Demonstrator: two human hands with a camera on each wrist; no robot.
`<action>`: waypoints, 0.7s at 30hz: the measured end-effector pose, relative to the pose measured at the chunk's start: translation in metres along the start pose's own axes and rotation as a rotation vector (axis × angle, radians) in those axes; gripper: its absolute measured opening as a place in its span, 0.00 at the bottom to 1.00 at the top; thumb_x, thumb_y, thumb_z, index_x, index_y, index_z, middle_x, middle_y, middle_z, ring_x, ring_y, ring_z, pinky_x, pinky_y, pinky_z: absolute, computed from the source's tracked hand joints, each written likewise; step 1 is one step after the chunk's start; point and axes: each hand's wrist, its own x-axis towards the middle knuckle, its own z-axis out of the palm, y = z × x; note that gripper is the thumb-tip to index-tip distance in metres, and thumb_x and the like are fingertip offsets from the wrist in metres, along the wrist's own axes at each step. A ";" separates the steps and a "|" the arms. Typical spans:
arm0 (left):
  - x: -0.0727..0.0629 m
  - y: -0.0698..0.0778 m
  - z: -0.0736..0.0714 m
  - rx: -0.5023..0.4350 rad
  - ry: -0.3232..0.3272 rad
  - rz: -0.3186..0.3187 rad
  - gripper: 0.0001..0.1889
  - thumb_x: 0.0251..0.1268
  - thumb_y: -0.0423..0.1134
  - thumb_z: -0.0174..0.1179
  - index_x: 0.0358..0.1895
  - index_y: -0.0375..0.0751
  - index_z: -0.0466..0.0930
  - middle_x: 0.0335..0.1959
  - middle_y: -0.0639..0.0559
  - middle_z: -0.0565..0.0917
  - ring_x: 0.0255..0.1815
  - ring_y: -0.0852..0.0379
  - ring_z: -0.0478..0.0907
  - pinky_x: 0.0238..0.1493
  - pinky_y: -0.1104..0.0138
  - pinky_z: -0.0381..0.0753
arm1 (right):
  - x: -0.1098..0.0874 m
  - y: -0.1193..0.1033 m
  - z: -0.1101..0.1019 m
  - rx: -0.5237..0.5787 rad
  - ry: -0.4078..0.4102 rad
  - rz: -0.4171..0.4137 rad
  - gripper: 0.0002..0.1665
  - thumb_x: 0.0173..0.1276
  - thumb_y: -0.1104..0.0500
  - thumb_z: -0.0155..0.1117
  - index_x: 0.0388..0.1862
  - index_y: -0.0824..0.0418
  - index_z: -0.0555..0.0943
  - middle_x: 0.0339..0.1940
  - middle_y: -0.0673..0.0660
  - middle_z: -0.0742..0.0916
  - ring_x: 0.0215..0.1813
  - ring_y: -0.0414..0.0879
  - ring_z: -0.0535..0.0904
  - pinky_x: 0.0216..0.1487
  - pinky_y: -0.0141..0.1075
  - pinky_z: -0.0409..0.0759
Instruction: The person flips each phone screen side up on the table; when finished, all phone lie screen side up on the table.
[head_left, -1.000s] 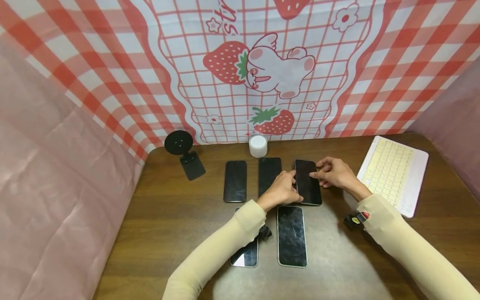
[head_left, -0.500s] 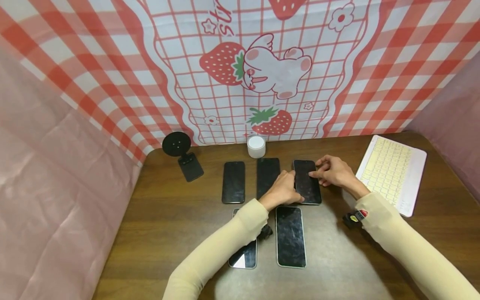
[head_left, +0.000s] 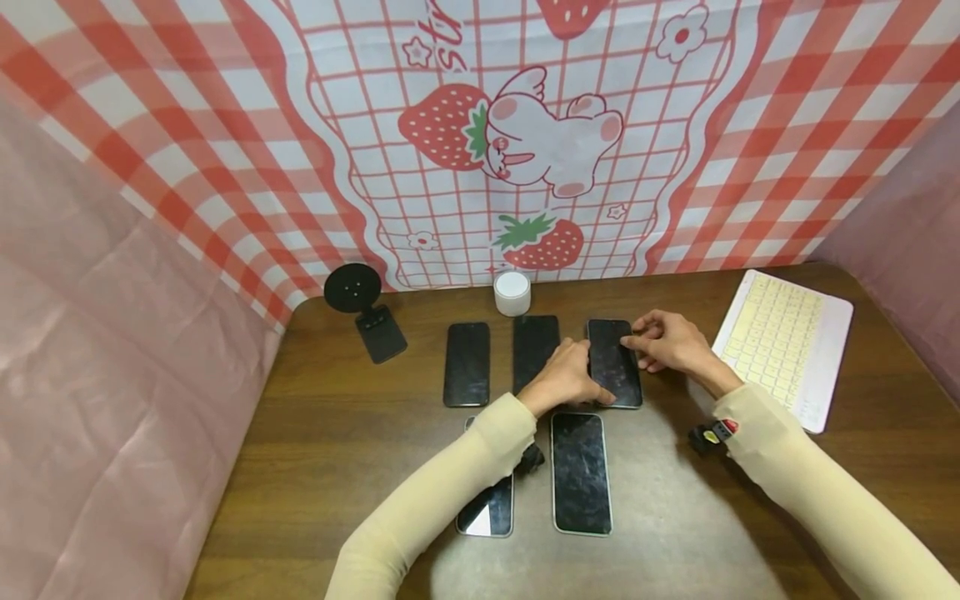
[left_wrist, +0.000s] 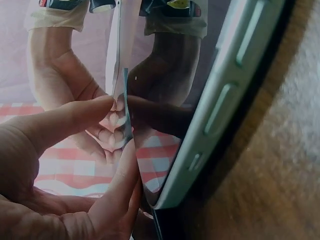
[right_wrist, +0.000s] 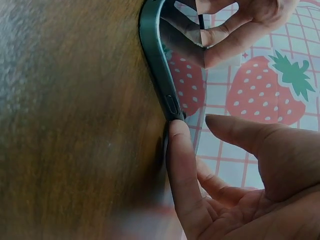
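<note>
In the head view, both hands are at a black smartphone [head_left: 618, 367] lying screen up, the rightmost of the back row. My left hand [head_left: 564, 377] reaches across from the left, forefinger along the phone's left side. Its thumb extends over the lower screen. My right hand [head_left: 669, 342] is at the upper right side. In the right wrist view, the right forefinger [right_wrist: 183, 165] touches the phone's greenish edge, while the thumb stands apart from the screen. In the left wrist view, the left thumb [left_wrist: 75, 117] and forefinger [left_wrist: 120, 180] are spread around the phone's near corner.
Two more phones, left [head_left: 467, 365] and middle [head_left: 534, 354], lie in the back row. Two others lie in front, one [head_left: 582, 475] fully visible, one [head_left: 487, 512] partly under the left forearm. Behind stand a black stand [head_left: 375, 321] and white cylinder [head_left: 513, 293]. A keyboard [head_left: 787, 346] lies right.
The left thumb has shifted slightly right over the phone's lower screen. The right hand stays nearly in place, and the phones keep their positions.
</note>
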 end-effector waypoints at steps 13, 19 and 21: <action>-0.005 -0.015 -0.014 -0.225 -0.062 0.033 0.56 0.54 0.48 0.81 0.84 0.43 0.56 0.66 0.47 0.82 0.66 0.50 0.79 0.67 0.58 0.79 | -0.005 -0.001 -0.004 0.036 -0.037 -0.020 0.28 0.78 0.50 0.64 0.63 0.71 0.74 0.44 0.65 0.89 0.32 0.41 0.87 0.33 0.37 0.88; -0.017 -0.032 -0.027 -0.383 -0.127 0.133 0.57 0.55 0.43 0.81 0.85 0.46 0.52 0.68 0.44 0.80 0.57 0.51 0.87 0.56 0.62 0.86 | -0.011 -0.009 -0.005 0.007 -0.040 -0.065 0.29 0.78 0.50 0.64 0.64 0.70 0.74 0.49 0.71 0.88 0.34 0.43 0.88 0.34 0.39 0.88; -0.022 -0.040 -0.031 -0.426 -0.163 0.195 0.56 0.57 0.43 0.79 0.85 0.47 0.51 0.70 0.42 0.78 0.59 0.50 0.86 0.55 0.64 0.86 | -0.015 -0.013 -0.004 -0.006 -0.037 -0.088 0.29 0.77 0.50 0.65 0.65 0.70 0.74 0.51 0.72 0.87 0.36 0.44 0.88 0.35 0.40 0.88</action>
